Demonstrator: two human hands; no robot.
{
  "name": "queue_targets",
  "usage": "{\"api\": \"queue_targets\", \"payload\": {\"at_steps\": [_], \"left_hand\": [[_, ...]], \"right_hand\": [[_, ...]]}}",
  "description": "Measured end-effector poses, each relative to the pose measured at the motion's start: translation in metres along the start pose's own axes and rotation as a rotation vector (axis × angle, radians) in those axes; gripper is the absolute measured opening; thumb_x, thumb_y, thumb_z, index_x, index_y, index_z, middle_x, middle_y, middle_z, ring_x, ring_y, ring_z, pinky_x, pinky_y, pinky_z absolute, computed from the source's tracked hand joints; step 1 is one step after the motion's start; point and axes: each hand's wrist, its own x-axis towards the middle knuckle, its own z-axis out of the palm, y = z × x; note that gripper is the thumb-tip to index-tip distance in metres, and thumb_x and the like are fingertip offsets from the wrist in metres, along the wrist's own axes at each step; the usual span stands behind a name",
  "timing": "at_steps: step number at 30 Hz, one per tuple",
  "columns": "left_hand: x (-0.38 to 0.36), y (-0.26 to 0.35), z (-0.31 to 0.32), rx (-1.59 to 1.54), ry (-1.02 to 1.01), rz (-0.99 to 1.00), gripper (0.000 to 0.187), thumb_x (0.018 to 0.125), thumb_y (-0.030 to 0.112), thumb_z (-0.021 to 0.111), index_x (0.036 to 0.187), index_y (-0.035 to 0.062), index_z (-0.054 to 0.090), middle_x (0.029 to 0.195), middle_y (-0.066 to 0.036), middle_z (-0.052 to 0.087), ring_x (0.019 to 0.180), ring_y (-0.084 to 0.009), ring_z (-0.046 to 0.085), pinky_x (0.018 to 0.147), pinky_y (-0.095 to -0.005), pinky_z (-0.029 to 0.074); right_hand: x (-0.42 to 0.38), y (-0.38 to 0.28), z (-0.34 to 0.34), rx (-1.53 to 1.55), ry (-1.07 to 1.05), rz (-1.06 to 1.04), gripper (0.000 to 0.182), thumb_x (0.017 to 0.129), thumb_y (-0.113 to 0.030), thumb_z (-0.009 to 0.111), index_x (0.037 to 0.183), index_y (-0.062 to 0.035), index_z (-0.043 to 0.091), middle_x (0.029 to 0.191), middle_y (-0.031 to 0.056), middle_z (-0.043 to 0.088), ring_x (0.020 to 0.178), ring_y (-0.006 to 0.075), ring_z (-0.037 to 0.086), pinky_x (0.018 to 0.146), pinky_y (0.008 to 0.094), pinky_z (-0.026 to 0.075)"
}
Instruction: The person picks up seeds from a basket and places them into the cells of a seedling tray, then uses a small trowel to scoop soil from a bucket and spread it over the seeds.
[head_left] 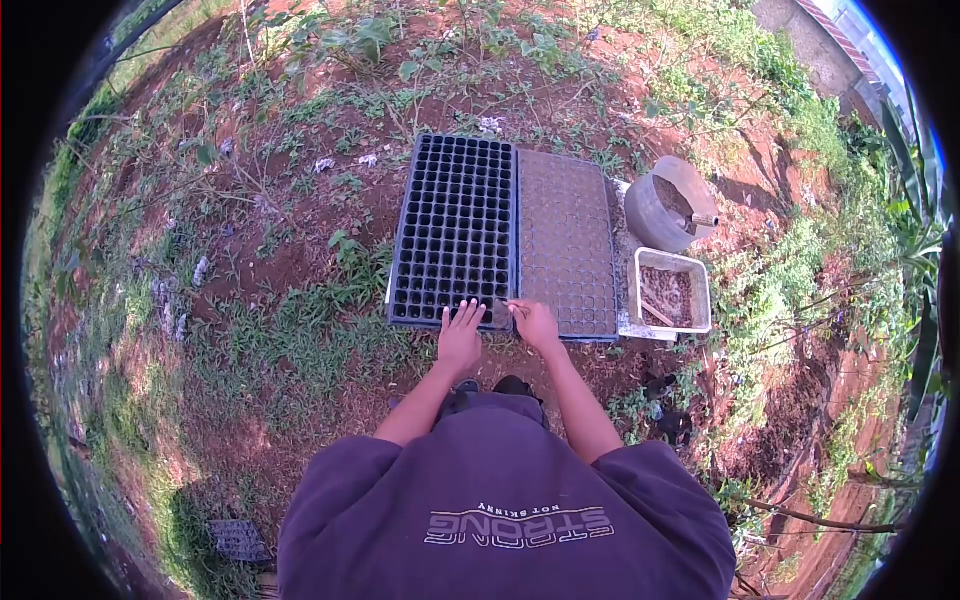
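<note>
A black seedling tray [452, 230] with rows of small cells lies in front of me, most of its cells dark and unfilled. Its near right corner looks brown, as if soil is there. My left hand [460, 340] rests on the tray's near edge with fingers stretched out. At that near right corner, my right hand [536, 325] has its fingers pinched together; whatever they hold is too small to name. Directly right of the black tray lies a second seedling tray [567, 240], its cells filled level with brown soil.
Right of the trays stands a cut-open plastic bucket [650, 215] containing soil. Nearer is a white rectangular tub [706, 300] with reddish-brown grains and a stick [657, 314]. Weeds and bare red soil surround everything; a wall [815, 45] rises at far right.
</note>
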Motion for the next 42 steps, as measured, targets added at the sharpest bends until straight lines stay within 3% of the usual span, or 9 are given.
{"api": "queue_targets", "payload": {"at_steps": [5, 8, 10, 17, 19, 23, 25, 42], "left_hand": [[-0.001, 0.000, 0.002, -0.002, -0.003, -0.009, 0.062, 0.080, 0.011, 0.054, 0.141, 0.0119, 0.038, 0.148, -0.008, 0.034, 0.140, -0.0242, 0.028, 0.115, -0.0518, 0.014], [-0.002, 0.001, 0.001, -0.018, 0.016, -0.007, 0.061, 0.081, 0.010, 0.052, 0.140, 0.0123, 0.038, 0.147, -0.009, 0.036, 0.139, -0.0249, 0.029, 0.114, -0.0533, 0.016], [-0.001, 0.001, 0.002, -0.017, 0.019, -0.008, 0.060, 0.081, 0.010, 0.052, 0.140, 0.0122, 0.038, 0.147, -0.009, 0.036, 0.139, -0.0247, 0.030, 0.114, -0.0534, 0.016], [-0.002, 0.002, 0.001, -0.015, -0.001, -0.020, 0.062, 0.081, 0.011, 0.053, 0.141, 0.0121, 0.038, 0.148, -0.008, 0.035, 0.140, -0.0234, 0.028, 0.115, -0.0521, 0.014], [-0.002, 0.003, 0.001, -0.020, 0.003, -0.023, 0.062, 0.081, 0.011, 0.053, 0.141, 0.0122, 0.038, 0.148, -0.008, 0.035, 0.140, -0.0232, 0.027, 0.115, -0.0520, 0.014], [-0.001, 0.001, 0.004, -0.013, 0.022, -0.014, 0.062, 0.080, 0.010, 0.052, 0.140, 0.0121, 0.038, 0.147, -0.009, 0.036, 0.139, -0.0254, 0.030, 0.113, -0.0540, 0.017], [0.000, 0.002, 0.001, -0.019, 0.024, -0.011, 0.062, 0.080, 0.010, 0.052, 0.140, 0.0123, 0.038, 0.147, -0.009, 0.036, 0.139, -0.0253, 0.030, 0.113, -0.0539, 0.017], [-0.004, 0.000, 0.003, -0.016, 0.008, -0.006, 0.062, 0.080, 0.010, 0.054, 0.140, 0.0123, 0.038, 0.147, -0.007, 0.035, 0.140, -0.0233, 0.028, 0.114, -0.0524, 0.015]], "right_hand": [[0.002, -0.001, -0.004, 0.011, -0.002, 0.009, 0.023, 0.088, -0.027, 0.062, 0.102, -0.0113, 0.071, 0.096, 0.0157, 0.068, 0.091, 0.0353, 0.065, 0.081, 0.0400, 0.052], [0.003, -0.002, -0.005, -0.005, -0.056, 0.039, 0.022, 0.088, -0.030, 0.060, 0.103, -0.0179, 0.071, 0.104, 0.0108, 0.068, 0.096, 0.0342, 0.063, 0.084, 0.0423, 0.051], [0.002, -0.002, -0.003, 0.022, 0.017, 0.004, 0.023, 0.088, -0.026, 0.063, 0.102, -0.0103, 0.071, 0.096, 0.0173, 0.068, 0.090, 0.0349, 0.065, 0.080, 0.0390, 0.052], [-0.001, 0.000, -0.003, 0.073, 0.037, -0.002, 0.022, 0.087, -0.025, 0.063, 0.102, -0.0100, 0.071, 0.095, 0.0179, 0.068, 0.090, 0.0346, 0.066, 0.080, 0.0392, 0.052], [0.001, 0.001, 0.000, 0.026, 0.019, -0.013, 0.022, 0.088, -0.029, 0.060, 0.102, -0.0172, 0.071, 0.100, 0.0117, 0.068, 0.095, 0.0338, 0.064, 0.083, 0.0424, 0.051], [0.005, 0.000, 0.002, 0.011, -0.007, -0.002, 0.021, 0.088, -0.028, 0.060, 0.101, -0.0168, 0.071, 0.099, 0.0127, 0.068, 0.093, 0.0343, 0.064, 0.082, 0.0431, 0.051], [0.003, -0.004, 0.000, -0.086, 0.011, 0.002, 0.023, 0.088, -0.027, 0.060, 0.101, -0.0117, 0.071, 0.097, 0.0156, 0.068, 0.090, 0.0360, 0.064, 0.080, 0.0413, 0.051], [0.000, -0.010, -0.003, -0.046, -0.007, 0.036, 0.023, 0.087, -0.031, 0.060, 0.101, -0.0170, 0.072, 0.098, 0.0128, 0.069, 0.093, 0.0337, 0.064, 0.081, 0.0426, 0.051]]}}
